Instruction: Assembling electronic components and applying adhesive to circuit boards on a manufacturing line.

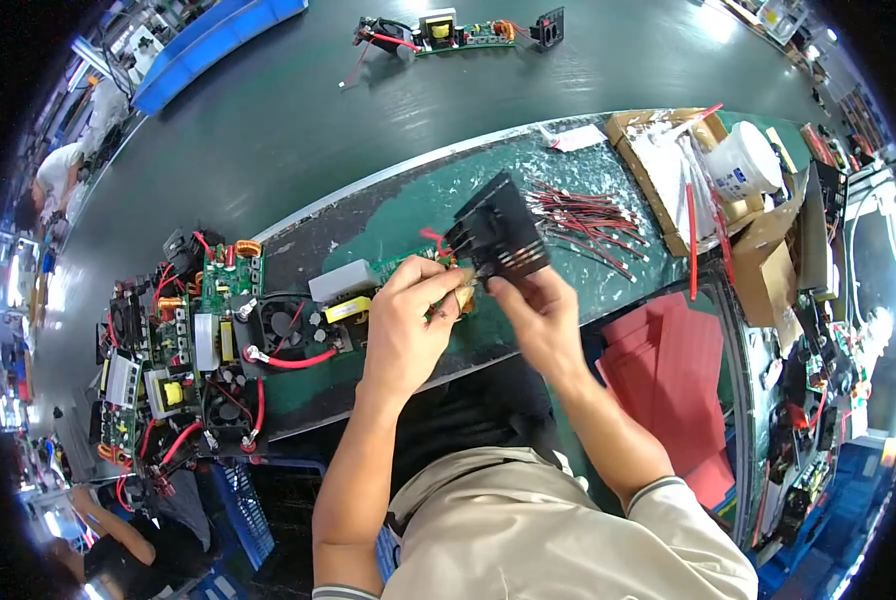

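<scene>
My right hand (pixel 541 312) grips the lower edge of a black plastic panel (pixel 498 225), tilted above the bench. Beside it my left hand (pixel 410 318) is closed in a pinch at the panel's lower left corner; what its fingertips hold is too small to make out. A short red wire (pixel 434 238) shows just above the left hand. Under and left of that hand lies a circuit board with a grey heatsink (pixel 340 281), a yellow-wrapped transformer (pixel 349 309), a black fan (pixel 276 325) and a thick red cable (pixel 303 360). My left hand covers part of the board.
Several similar boards (pixel 158 370) crowd the left. Red-and-black wires (pixel 588 222) lie behind the panel. At the right stand a cardboard box (pixel 658 200) and a white tub (pixel 743 160); red sheets (pixel 668 370) lie below. Another board (pixel 463 35) and a blue bin (pixel 208 50) are farther back.
</scene>
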Demonstrator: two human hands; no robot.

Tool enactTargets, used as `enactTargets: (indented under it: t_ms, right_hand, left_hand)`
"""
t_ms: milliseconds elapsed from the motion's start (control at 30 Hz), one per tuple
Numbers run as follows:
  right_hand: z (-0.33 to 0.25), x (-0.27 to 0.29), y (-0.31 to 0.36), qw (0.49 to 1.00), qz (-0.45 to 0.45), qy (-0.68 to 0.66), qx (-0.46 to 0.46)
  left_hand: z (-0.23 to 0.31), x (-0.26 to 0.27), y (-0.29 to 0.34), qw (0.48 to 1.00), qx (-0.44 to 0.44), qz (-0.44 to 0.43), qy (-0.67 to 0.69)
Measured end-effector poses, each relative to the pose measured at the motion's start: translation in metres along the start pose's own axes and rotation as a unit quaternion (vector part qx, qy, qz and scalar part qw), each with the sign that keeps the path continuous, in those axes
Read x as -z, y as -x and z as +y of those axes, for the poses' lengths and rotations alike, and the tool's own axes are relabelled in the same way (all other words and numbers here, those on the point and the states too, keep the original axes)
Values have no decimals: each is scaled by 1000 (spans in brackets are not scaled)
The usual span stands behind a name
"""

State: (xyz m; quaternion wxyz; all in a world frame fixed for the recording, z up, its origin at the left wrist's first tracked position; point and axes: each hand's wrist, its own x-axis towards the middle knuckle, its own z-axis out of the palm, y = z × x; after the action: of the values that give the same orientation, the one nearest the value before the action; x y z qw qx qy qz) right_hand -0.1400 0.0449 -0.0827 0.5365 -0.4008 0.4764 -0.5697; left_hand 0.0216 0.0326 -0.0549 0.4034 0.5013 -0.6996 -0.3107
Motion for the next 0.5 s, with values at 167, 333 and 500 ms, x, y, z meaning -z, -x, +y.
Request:
enactTargets:
  t_ms: [167, 333, 500]
  right_hand:
    - [2, -5, 2, 994, -13, 96, 42]
    - [2, -5, 0, 993, -20, 88, 71]
    - [4, -5, -1, 992, -26, 105, 63]
  left_hand:
    - [-3, 0, -1, 1000, 2, 20, -1]
    - [-2, 2, -2, 1000, 4, 14, -14]
    - [-7, 0, -1, 1000, 12, 14, 0]
